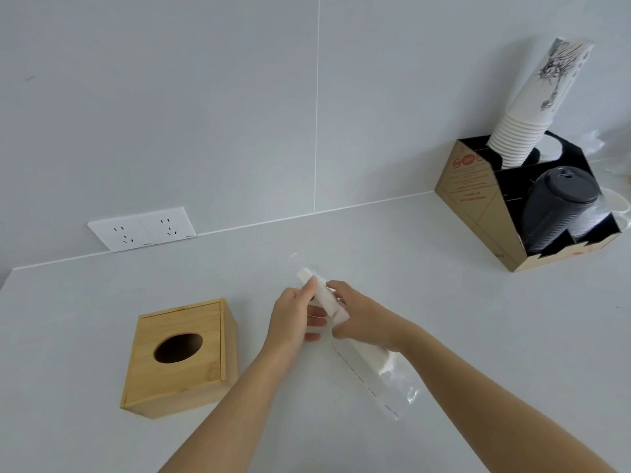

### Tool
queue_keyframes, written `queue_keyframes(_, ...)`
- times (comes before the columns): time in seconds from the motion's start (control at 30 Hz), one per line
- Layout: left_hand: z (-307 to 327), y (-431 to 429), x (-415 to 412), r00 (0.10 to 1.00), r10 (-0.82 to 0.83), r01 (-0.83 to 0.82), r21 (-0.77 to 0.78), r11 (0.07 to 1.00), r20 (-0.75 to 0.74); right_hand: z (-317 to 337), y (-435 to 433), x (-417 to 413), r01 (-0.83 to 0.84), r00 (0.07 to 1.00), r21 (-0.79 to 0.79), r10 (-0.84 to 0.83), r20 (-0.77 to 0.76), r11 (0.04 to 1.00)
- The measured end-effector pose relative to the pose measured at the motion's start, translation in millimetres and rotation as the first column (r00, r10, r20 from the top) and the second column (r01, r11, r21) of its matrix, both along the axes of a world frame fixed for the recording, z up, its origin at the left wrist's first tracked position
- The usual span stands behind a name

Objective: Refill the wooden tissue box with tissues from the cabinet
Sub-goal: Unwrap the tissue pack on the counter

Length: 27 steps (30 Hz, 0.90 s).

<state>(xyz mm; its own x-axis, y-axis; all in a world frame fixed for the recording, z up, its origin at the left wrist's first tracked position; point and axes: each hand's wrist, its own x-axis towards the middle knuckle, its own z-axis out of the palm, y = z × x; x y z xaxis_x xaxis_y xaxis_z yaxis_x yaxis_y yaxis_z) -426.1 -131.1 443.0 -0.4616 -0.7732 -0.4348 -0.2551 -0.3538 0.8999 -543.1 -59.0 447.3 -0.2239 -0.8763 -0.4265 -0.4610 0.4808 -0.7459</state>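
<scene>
We have the tissues [326, 299] between both hands, held just above the tabletop [444, 319]: our left hand [293, 319] pinches the far end with thumb and forefinger, its other fingers spread loose beneath, while our right hand [362, 322] is closed around the near end where the stack leaves its wrapper [386, 377]. The wrapper trails back under the right wrist, clear and slack. The box [179, 356] sits to the left of the left hand, close but apart, lid on and its oval opening dark. We judge the stack light, soft and apt to sag or fan apart, so it wants support along both long faces, not a pinch at one corner. The film looks slippery and is best held at its open mouth.
</scene>
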Motion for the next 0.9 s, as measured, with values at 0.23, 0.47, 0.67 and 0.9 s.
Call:
queue_keyframes(0.23,-3.5,-4.9,-2.2,0.984,0.154,-0.163,-0.094,0.982,-0.092,15.3,9.1,-43.6,0.181,0.9,0.018,-0.173,0.401,0.983)
queue_keyframes(0.47,-35.4,-4.8,0.9,0.977,-0.111,0.161,-0.289,0.944,0.18,-16.0,22.3,-79.0,0.32,0.81,0.082,-0.317,0.493,0.944)
queue_keyframes(0.67,-62.2,-4.4,6.0,0.717,-0.226,0.657,-0.531,0.535,0.659,-43.7,27.6,-87.4,0.309,0.928,0.121,-0.327,0.176,0.943)
queue_keyframes(0.9,-73.8,14.2,13.8,0.593,-0.099,0.802,-0.574,0.167,0.799,-46.8,14.7,-92.5,0.17,0.985,0.096,-0.17,-0.006,0.981)
